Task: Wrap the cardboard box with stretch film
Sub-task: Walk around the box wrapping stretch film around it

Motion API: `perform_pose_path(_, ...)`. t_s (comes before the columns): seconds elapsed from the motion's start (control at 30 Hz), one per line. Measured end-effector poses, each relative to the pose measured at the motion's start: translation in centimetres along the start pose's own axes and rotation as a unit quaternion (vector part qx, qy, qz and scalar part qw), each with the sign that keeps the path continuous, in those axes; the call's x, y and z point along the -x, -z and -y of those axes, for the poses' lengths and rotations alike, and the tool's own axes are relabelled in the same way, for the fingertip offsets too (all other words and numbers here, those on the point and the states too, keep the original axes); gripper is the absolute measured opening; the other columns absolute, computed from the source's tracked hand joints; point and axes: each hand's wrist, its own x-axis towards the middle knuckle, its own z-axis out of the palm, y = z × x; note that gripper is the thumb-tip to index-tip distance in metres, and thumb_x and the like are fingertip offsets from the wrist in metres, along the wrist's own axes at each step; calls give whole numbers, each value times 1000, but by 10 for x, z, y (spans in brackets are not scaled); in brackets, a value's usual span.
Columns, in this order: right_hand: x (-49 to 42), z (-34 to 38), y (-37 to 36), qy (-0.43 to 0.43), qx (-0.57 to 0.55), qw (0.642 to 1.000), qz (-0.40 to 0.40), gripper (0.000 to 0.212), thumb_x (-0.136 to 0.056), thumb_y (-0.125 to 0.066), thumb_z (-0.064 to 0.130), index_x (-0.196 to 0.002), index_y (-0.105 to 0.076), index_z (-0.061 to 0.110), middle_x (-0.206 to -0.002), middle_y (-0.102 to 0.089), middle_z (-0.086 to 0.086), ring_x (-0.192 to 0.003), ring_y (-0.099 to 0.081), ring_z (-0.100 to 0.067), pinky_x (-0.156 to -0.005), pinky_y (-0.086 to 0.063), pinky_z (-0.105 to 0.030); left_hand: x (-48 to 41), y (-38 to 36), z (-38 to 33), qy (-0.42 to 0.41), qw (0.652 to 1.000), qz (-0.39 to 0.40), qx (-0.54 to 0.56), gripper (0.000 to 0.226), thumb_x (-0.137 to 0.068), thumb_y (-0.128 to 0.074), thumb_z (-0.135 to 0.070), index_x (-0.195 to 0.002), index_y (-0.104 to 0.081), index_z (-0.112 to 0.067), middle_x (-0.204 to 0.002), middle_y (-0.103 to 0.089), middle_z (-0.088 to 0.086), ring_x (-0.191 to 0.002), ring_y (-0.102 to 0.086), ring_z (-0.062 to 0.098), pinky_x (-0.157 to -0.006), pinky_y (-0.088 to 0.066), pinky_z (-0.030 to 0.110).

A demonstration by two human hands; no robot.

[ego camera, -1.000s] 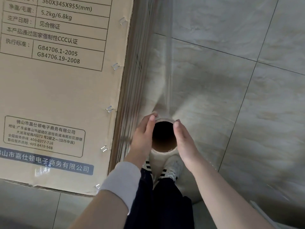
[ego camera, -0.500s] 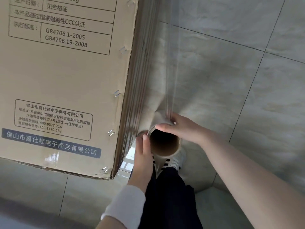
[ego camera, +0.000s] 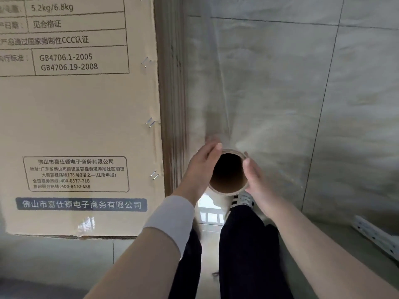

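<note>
Roll of stretch film (ego camera: 227, 187) stood upright just right of the cardboard box (ego camera: 82, 126), gripped between the left hand (ego camera: 199, 167), curled round its left side, and the right hand (ego camera: 255, 180), wrapped round the right. Film sheet (ego camera: 216, 83) ran taut from the roll toward the box's stapled corner.

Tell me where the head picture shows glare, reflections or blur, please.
Head view: a white glare patch sits low on the cardboard box; the glossy floor mirrors a bright window between the legs; the left hand is motion-blurred at its fingertips; the stretch film lays a streaky haze over the tiles.
</note>
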Motion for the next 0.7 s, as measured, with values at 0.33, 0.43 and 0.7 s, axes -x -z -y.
perform_pose_path(0.33,12,16,-8,17,150,986,72,77,-79,-52,67,-144,-35,29,-148,-38,9,-136,-35,-9,-112,-24,-26,66,-28,52,32,963,-222,150,41,-99,-28,-42,-132,-50,-29,-136,-48,-13,-127,-39,0,-103,-27,16)
perform_pose_path(0.43,2,28,-9,16,268,957,110,77,-81,-52,63,-146,-32,27,-149,-37,8,-137,-35,-13,-104,-26,-23,66,-41,70,161,917,-240,275,54,-93,-28,-56,-139,-40,-31,-147,-37,-5,-137,-32,15,-112,-22,28)
perform_pose_path(0.7,-5,19,-18,10,320,943,89,101,-60,-49,85,-143,-35,29,-143,-45,7,-129,-45,-17,-107,-36,-36,63,-6,57,85,969,-192,133,36,-101,-32,-27,-133,-47,-26,-133,-49,-9,-126,-40,7,-106,-27,23)
